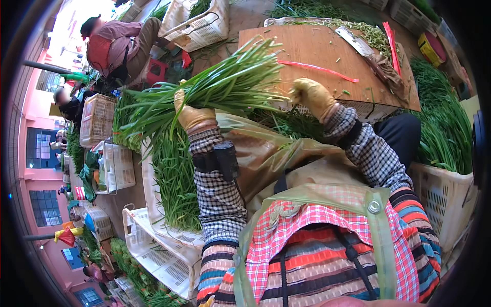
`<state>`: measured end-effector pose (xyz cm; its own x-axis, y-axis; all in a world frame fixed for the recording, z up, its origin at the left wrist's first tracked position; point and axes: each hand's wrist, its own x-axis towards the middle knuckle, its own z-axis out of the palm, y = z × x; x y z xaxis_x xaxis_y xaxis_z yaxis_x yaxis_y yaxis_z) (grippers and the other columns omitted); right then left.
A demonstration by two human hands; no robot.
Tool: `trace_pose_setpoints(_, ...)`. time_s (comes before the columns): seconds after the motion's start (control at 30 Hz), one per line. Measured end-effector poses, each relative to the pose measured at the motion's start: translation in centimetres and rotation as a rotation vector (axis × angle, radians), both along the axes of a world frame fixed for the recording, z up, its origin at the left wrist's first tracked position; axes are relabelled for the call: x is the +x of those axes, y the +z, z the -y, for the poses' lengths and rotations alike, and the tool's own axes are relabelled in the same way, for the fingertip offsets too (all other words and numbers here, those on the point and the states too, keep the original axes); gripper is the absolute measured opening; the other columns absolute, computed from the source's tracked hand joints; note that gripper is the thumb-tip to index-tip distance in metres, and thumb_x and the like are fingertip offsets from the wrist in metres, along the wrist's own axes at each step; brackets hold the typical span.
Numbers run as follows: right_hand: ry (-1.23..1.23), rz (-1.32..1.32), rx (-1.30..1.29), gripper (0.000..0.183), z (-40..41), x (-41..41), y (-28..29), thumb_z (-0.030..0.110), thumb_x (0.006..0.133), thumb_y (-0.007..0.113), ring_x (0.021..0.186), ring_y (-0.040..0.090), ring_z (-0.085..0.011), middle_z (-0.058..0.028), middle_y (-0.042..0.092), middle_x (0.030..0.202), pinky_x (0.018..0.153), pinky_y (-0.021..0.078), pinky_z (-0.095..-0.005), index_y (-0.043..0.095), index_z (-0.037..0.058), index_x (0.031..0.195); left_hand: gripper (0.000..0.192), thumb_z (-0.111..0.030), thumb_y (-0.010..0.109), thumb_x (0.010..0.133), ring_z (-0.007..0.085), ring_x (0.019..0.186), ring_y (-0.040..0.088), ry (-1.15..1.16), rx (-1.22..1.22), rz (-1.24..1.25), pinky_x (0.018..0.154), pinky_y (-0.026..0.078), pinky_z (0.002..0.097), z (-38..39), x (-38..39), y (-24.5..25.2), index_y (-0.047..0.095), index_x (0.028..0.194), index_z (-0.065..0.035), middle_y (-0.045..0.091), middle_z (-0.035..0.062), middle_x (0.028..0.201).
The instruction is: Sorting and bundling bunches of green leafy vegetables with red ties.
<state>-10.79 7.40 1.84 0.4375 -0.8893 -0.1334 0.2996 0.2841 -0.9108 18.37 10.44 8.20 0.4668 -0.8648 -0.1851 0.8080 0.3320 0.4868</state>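
Note:
My gloved left hand [195, 113] is closed around a large bunch of garlic chives [226, 78], held above my lap. Its leaves fan out to the left, and the pale stem ends point right. By those stem ends is my gloved right hand [315, 98], fingers curled; whether it pinches a stem is unclear. Beyond both hands stands a wooden board [307, 46]. On it rest a cleaver [355, 41] with a brown handle, a loose red strip [318, 70] and more red strips [391, 48] at the right edge.
Trimmed scraps [368, 32] lie along the board's far side. A white crate of chives [176, 184] is at my left, and another white crate [437, 203] filled with greens is at my right. A person [115, 46] sits ahead on the left, near a plastic crate [201, 28].

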Motion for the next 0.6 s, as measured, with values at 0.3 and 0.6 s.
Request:
trace_pose_setpoints(0.3,0.561,0.206,0.401,0.048,-3.5,3.9,0.5,0.050,0.093,0.048,0.093,0.061,-0.0184,-0.0063,0.062,0.104,0.082,0.0485,-0.0360,0.057,0.0082,0.113,0.038,-0.035,0.040,0.095,0.0297,0.107,0.057,-0.096,-0.073,0.088,0.098,0.042,0.0491,0.3,0.9,-0.1,0.059,0.111,-0.0050,0.062,0.0131,0.114)
trace_pose_setpoints(0.6,0.473,0.309,0.705,0.043,-2.5,2.4,-2.5,0.033,0.093,0.052,0.096,0.061,-0.0228,-0.0168,0.062,0.113,0.090,0.0468,-0.0378,0.056,-0.0033,0.116,0.041,-0.039,0.044,0.094,0.0315,0.106,0.057,-0.095,-0.069,0.012,0.098,0.042,0.0503,-0.8,1.6,-0.2,0.059,0.112,-0.0053,0.062,0.0136,0.114)
